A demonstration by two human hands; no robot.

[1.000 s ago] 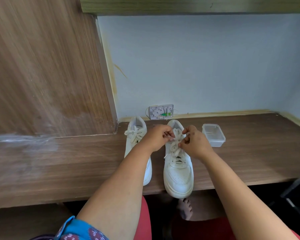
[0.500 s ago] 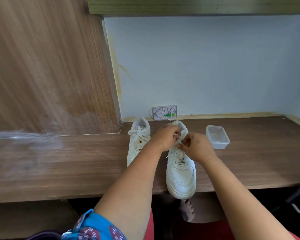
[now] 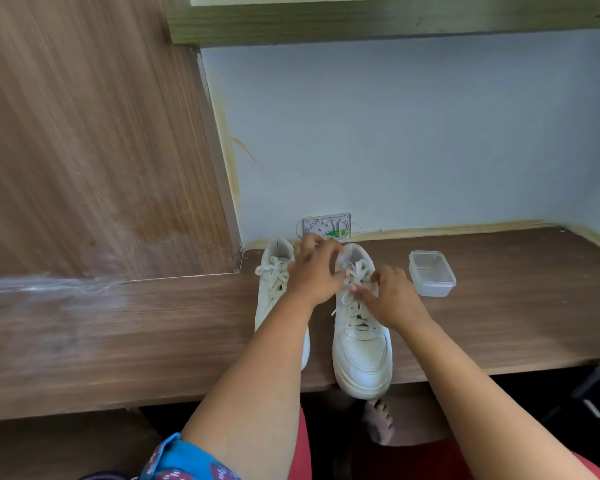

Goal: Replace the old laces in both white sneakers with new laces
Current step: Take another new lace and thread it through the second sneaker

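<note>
A person sits at a brown wood-grain counter (image 3: pixel 153 327) with two white leather sneakers standing side by side, toes toward the sitter and heels toward the pale wall. The right-hand white sneaker (image 3: pixel 362 355) overhangs the counter's near edge with its toe; its long axis runs from six to twelve o'clock. Its cream flat lace (image 3: pixel 352 278) lies loosened across the upper eyelets, loops spilling toward nine o'clock. The left hand (image 3: pixel 314 271) hovers over the gap between the two shoes, fingers curled and spread toward the lace at its three o'clock; whether it actually grips a strand I cannot tell. The right hand (image 3: pixel 394 296) sits at the shoe's three o'clock side, thumb and forefinger seemingly pinching a strand of the lace. The left-hand white sneaker (image 3: pixel 274 289) is laced with a tied bow, partly hidden by the left forearm. At three o'clock from the shoes rests a clear rectangular plastic container (image 3: pixel 432 273). Judging from this, the unlacing would go eyelet by eyelet toward six o'clock, and the right hand is nearer.
</note>
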